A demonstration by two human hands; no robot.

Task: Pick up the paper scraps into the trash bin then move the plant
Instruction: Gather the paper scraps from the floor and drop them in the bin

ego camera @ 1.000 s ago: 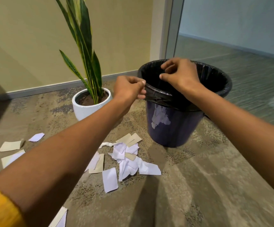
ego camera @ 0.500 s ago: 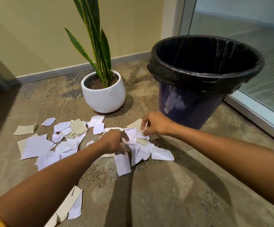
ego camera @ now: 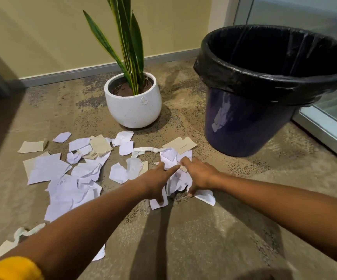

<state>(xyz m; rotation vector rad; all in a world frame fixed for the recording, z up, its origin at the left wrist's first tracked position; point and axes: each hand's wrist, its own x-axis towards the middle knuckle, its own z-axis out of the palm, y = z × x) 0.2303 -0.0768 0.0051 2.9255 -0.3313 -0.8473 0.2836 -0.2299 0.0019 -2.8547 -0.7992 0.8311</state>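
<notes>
Several white and beige paper scraps [ego camera: 62,178] lie scattered on the carpet. My left hand [ego camera: 157,180] and my right hand [ego camera: 197,176] rest on a small heap of scraps [ego camera: 175,182] in front of the bin, fingers spread and straight, bracketing the heap from both sides. The dark blue trash bin [ego camera: 244,122] with a black liner stands at the right, just beyond my hands. A snake plant in a white round pot [ego camera: 133,104] stands behind the scraps, near the wall.
A beige wall with a grey skirting board [ego camera: 82,71] runs behind the plant. A glass partition with a metal floor rail [ego camera: 325,128] stands to the right of the bin. Bare carpet [ego camera: 204,239] lies near me.
Both hands left the bin's rim, came down to the floor, and now spread flat over the scrap heap. The view dropped lower and closer to the floor.
</notes>
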